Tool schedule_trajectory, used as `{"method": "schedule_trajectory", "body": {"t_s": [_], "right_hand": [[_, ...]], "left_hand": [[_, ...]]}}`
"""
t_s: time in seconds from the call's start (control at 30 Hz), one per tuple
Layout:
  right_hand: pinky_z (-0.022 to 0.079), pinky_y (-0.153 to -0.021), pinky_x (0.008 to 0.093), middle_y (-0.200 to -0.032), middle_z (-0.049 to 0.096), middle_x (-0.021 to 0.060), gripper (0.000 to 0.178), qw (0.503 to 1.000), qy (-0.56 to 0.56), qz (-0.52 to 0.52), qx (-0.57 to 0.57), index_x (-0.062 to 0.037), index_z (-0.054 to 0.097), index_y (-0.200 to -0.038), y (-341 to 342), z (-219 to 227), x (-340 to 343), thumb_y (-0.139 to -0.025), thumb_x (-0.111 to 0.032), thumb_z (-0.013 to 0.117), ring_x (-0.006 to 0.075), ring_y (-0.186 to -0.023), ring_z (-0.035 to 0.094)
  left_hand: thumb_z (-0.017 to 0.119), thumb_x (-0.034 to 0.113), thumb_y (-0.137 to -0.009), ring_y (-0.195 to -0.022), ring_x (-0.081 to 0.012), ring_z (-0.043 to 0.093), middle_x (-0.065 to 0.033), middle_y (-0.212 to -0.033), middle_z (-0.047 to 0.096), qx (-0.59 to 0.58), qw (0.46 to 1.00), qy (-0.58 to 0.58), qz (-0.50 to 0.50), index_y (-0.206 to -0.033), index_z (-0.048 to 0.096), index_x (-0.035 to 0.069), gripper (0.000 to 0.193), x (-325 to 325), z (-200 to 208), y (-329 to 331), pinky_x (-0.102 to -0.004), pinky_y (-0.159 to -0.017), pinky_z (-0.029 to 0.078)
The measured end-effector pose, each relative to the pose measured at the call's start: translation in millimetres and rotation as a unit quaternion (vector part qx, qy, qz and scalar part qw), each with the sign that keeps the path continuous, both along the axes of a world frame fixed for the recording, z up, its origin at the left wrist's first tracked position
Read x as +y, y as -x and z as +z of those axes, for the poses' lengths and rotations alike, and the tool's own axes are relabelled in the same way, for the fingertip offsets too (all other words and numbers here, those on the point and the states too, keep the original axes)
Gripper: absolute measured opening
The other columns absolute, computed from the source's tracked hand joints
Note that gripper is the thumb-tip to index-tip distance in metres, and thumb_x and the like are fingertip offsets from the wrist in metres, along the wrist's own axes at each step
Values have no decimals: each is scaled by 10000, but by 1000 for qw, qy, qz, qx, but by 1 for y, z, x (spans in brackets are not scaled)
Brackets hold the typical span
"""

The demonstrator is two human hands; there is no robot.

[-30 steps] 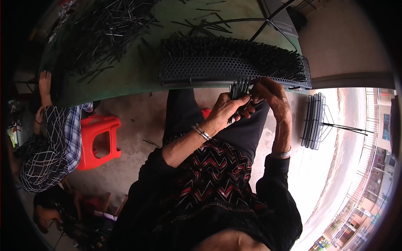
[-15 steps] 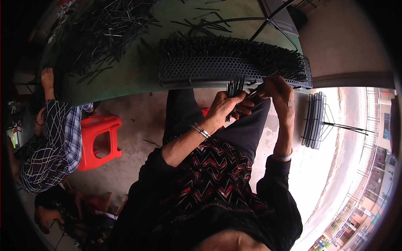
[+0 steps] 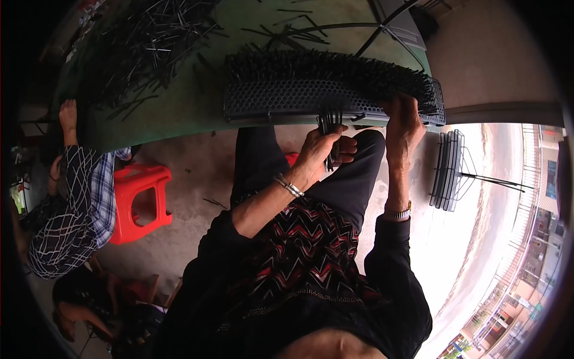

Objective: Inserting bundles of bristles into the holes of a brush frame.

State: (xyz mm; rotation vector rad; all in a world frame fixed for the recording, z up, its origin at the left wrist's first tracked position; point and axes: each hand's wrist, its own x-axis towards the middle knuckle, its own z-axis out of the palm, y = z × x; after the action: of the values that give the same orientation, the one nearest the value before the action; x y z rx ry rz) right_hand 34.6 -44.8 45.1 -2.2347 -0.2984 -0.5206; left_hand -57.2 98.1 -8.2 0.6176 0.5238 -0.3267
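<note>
A bundle of thin black plastic sticks (image 3: pixel 330 122) is gripped in my left hand (image 3: pixel 318 147), just off the table's near edge. The thumb presses across the bundle while the other fingers curl behind it. My right hand (image 3: pixel 405 128) is at the right part of a long black perforated panel (image 3: pixel 275 100), its fingers pinched together against the front holes. Whatever lies between those fingertips is hidden. Dense rows of black sticks (image 3: pixel 311 64) stand up from the panel's far side, and bare holes show along its near side.
The panel lies on a green table (image 3: pixel 185 110). A big loose pile of black sticks (image 3: pixel 149 48) covers the table's far left. Beside a person in a checked sleeve (image 3: pixel 78 197) stands a red plastic stool (image 3: pixel 142 203). A wire rack (image 3: pixel 448 170) is at the right.
My right hand has moved from beside the bundle up and right to the panel's holes. My left hand keeps the bundle nearly in place.
</note>
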Motion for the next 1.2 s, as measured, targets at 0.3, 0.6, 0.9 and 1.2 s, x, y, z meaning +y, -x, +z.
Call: {"method": "schedule_trajectory", "body": {"t_s": [0.3, 0.6, 0.9, 1.2], "right_hand": [[497, -695, 352, -916, 622, 73, 131, 989, 147, 14, -27, -125, 669, -1022, -3, -2, 1, -914, -172, 611, 233, -806, 634], [486, -739, 340, -967, 581, 63, 189, 982, 179, -3, -53, -198, 716, -1057, -10, -10, 5, -872, -206, 678, 226, -901, 602], [470, -795, 339, -1049, 587, 68, 308, 961, 257, -28, -98, -211, 687, -1174, -7, -20, 1, -866, -226, 692, 224, -971, 571], [464, -738, 266, -845, 652, 43, 341, 947, -85, 128, 282, -20, 647, -1154, 25, 4, 3, -952, -291, 596, 101, -772, 573]], "left_hand": [[653, 239, -910, -592, -133, 597, -79, -728, 631, -1, 1000, -21, -13, -918, 636, 40, 200, 3, 4, 2, -247, -464, 462], [693, 265, -888, -557, -95, 532, -58, -714, 605, -9, 1000, -3, -12, -891, 638, 50, 222, 1, 9, 3, -223, -438, 384], [676, 299, -903, -557, -69, 452, -1, -700, 534, -20, 999, 33, -9, -936, 623, 63, 244, 5, 11, 4, -209, -459, 327], [648, 295, -919, -543, -81, 471, -25, -687, 564, -48, 998, -6, -37, -996, 653, 19, 287, 1, 23, 6, -214, -449, 329]]}}
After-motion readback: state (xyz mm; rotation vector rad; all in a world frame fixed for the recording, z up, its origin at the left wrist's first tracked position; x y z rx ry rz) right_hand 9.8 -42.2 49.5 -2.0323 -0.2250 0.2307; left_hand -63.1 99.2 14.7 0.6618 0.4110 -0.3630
